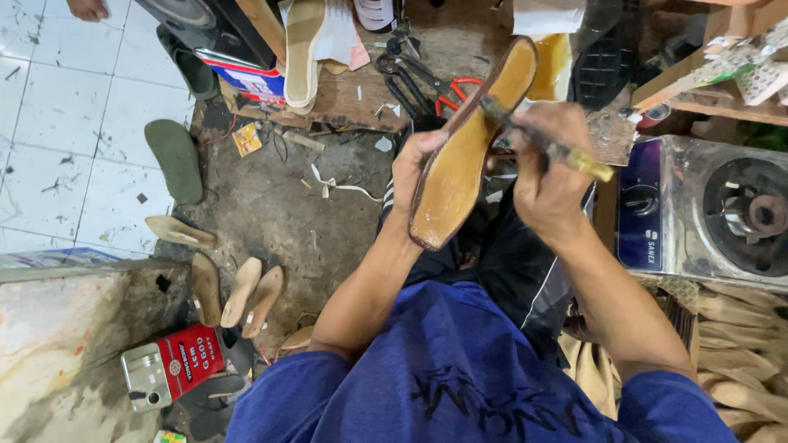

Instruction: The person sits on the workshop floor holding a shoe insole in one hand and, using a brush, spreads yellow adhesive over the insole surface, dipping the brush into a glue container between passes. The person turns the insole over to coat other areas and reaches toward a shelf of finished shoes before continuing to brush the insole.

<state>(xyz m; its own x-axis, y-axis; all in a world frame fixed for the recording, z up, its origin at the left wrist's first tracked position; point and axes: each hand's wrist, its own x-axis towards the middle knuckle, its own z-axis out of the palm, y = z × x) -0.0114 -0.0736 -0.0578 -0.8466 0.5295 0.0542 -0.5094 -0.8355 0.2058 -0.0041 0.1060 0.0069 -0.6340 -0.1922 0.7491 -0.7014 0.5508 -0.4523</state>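
Sole [464, 156] held diagonal, toe upper-right, heel lower-left; brush [546, 143] across.

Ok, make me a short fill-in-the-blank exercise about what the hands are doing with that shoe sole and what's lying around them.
1. The left hand holds a long tan shoe sole with a dark ____ rim.
2. The right hand grips a brush with a ____ handle, its tip on the sole.
3. The pliers on the wooden board have ____ handles.
4. On the person's right stands a single-burner ____.

Missing words: brown; yellow; red; stove
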